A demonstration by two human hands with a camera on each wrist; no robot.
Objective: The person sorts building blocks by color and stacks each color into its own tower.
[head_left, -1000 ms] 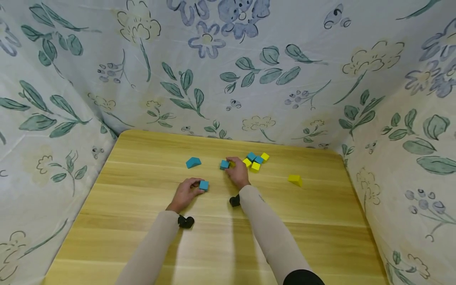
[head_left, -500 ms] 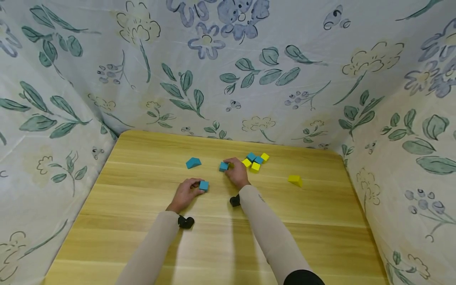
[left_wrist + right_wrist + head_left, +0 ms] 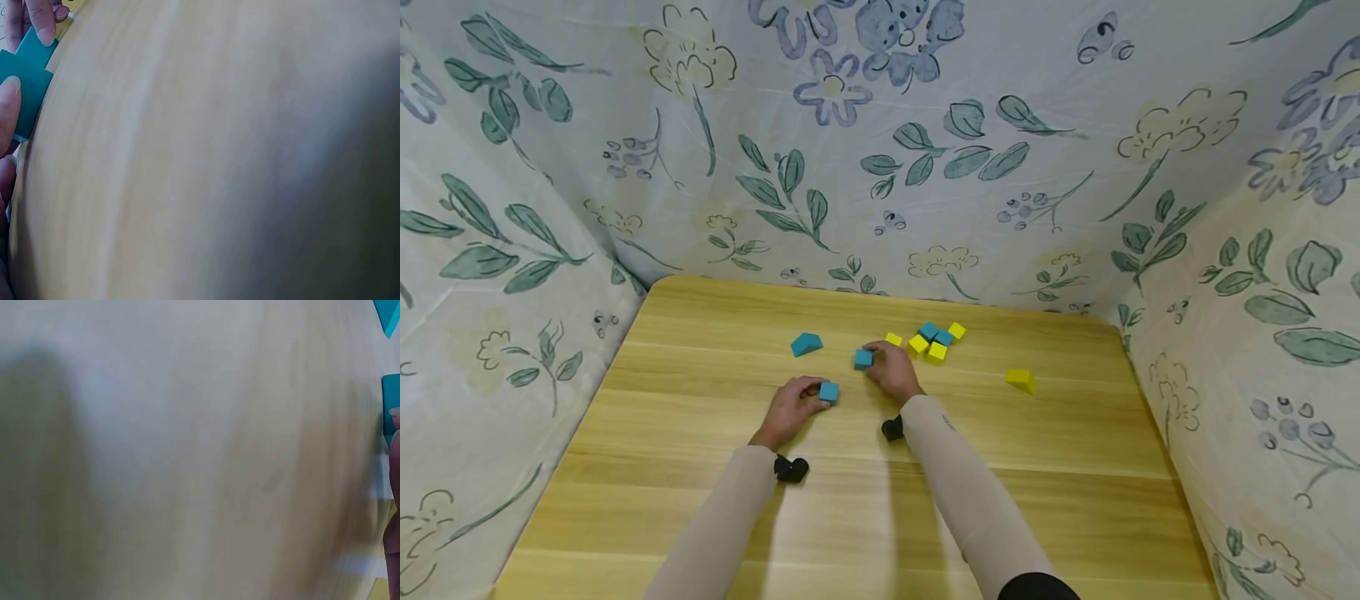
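Left of the table's middle, my left hand (image 3: 790,410) pinches a blue cube (image 3: 828,393) between thumb and fingers. The left wrist view shows the same blue cube (image 3: 30,94) at the upper left, the thumb against its face. Farther back and slightly right, my right hand (image 3: 893,372) grips a second blue cube (image 3: 862,359) at its right side. Part of that cube (image 3: 390,403) appears at the right edge of the right wrist view, a fingertip on it. A yellow cube (image 3: 892,339) lies just behind the right hand.
Several yellow and blue cubes cluster behind the right hand, among them a yellow cube (image 3: 936,353) and a blue cube (image 3: 928,331). A blue wedge-like block (image 3: 807,343) lies back left, a yellow triangular block (image 3: 1020,380) at right. Floral cloth (image 3: 850,192) surrounds the wooden table (image 3: 715,333).
My right hand has drawn its blue cube a little left and toward me, nearer the left hand's cube. The yellow cube behind it now shows more. The left hand stays put.
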